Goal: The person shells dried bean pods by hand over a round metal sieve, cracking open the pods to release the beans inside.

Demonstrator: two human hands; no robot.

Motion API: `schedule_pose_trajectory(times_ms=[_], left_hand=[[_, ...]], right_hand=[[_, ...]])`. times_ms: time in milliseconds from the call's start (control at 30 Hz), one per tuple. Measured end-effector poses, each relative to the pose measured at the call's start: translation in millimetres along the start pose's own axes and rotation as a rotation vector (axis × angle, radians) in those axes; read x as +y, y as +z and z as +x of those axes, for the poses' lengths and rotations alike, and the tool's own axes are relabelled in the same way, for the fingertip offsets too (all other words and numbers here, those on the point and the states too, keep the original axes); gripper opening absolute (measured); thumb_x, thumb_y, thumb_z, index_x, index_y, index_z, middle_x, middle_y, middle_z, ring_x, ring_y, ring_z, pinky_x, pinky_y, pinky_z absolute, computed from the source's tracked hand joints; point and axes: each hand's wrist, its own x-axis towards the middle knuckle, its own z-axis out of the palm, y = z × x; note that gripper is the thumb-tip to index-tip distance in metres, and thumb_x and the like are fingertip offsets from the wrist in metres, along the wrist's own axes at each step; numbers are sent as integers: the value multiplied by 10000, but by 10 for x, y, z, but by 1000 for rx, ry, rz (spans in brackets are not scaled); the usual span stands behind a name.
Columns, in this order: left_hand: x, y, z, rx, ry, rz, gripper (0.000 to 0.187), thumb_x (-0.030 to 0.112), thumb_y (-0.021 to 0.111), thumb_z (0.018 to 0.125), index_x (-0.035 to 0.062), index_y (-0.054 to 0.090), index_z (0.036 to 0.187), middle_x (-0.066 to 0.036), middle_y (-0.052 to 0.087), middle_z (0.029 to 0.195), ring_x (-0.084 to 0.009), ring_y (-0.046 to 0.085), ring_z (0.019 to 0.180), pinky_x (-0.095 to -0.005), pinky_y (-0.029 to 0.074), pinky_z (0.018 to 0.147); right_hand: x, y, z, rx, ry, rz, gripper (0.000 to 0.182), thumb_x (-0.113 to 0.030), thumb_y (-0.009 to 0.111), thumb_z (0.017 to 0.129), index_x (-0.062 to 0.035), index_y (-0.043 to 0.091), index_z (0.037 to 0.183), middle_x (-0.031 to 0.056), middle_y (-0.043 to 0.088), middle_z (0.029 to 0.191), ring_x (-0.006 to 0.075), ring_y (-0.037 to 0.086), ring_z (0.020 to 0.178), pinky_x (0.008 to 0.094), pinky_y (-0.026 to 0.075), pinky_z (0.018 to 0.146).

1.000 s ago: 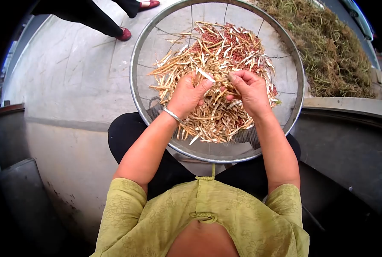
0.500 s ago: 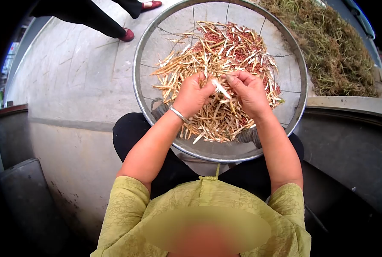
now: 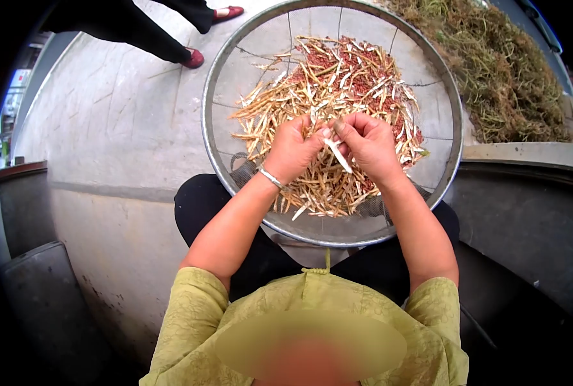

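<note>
Over a large round sieve [image 3: 207, 96], my left hand [image 3: 291, 152] and my right hand [image 3: 371, 149] are close together, fingers and thumbs pinched. An opened, pale bean pod [image 3: 339, 157] slants down between them, its upper end at the left thumb and the right fingers. My fingers partly hide it, and any bean inside cannot be seen. Dry tan pods [image 3: 261, 110] lie heaped in the sieve around and below my hands. Small red beans [image 3: 369, 63] show among them, mostly toward the far right. A silvery bracelet [image 3: 272, 177] circles my left wrist.
The sieve rests on my lap, over dark trousers [image 3: 200, 204]. Beyond it at the right is a pile of dried plants [image 3: 502, 83]. Another person's black-trousered legs [image 3: 146, 31] and red shoes [image 3: 195, 59] are on the concrete floor at the upper left.
The pale pod has swung lower, its free end now pointing more steeply down. My hands have drawn slightly closer together. The whole view has shifted a little.
</note>
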Motion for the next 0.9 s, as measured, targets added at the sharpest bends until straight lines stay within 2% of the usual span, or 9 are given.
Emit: schedule_pose_trajectory(times_ms=[100,200,233,333,533,667,733,800,900], left_hand=[[65,85,-5,35,111,-153,156,144,608,846,48,579,964,26,573,765,-27,508,622,-169,416,514],[145,35,-27,-59,-57,-331,155,181,611,847,61,566,933,18,577,777,-30,502,619,-174,414,508],[139,87,-17,1,8,-334,171,174,571,863,34,568,961,21,547,679,-34,442,489,-172,370,450],[161,103,-20,1,5,-388,159,180,563,873,39,556,945,11,556,718,-33,452,524,-171,375,466],[144,111,-19,-3,8,-321,180,254,560,882,102,492,813,42,491,619,-38,427,492,-172,332,443],[120,93,-4,16,118,-158,145,196,504,909,56,498,870,41,445,627,-39,425,484,-185,368,438],[78,110,1,22,151,-261,166,214,499,912,51,497,880,39,439,630,-39,425,485,-188,372,436],[110,87,11,1,74,-225,177,216,495,913,42,495,883,37,432,628,-40,420,484,-190,373,436],[107,59,14,32,-53,-33,199,243,491,910,51,515,863,25,446,588,-53,412,486,-209,378,444]], right_hand=[[4,13,0,17,-21,-22,139,-121,569,860,7,603,817,8,588,660,45,525,514,180,410,459],[-7,13,9,1,-20,-2,160,-130,551,879,11,622,907,12,601,698,46,513,550,170,415,504],[-28,19,1,-3,-16,17,161,-129,550,880,12,622,909,14,602,701,46,514,553,172,417,507],[-73,26,-10,-10,-21,48,163,-128,551,879,13,621,919,18,604,705,48,518,567,174,421,519],[-28,-29,21,1,-2,159,141,-146,549,879,-17,606,877,8,588,687,49,515,512,181,428,465],[-120,-12,-7,18,76,178,106,-119,564,862,-24,607,877,6,589,704,49,516,571,171,414,517],[-113,-21,-19,-13,82,206,100,-116,559,862,-33,609,885,4,587,711,49,516,576,171,413,513],[-75,-18,22,-46,6,121,105,-111,543,866,-28,606,885,-2,581,709,45,514,581,170,407,503],[-63,-14,-34,15,-197,-282,105,-95,539,835,-6,572,790,33,542,603,98,526,504,231,415,465]])
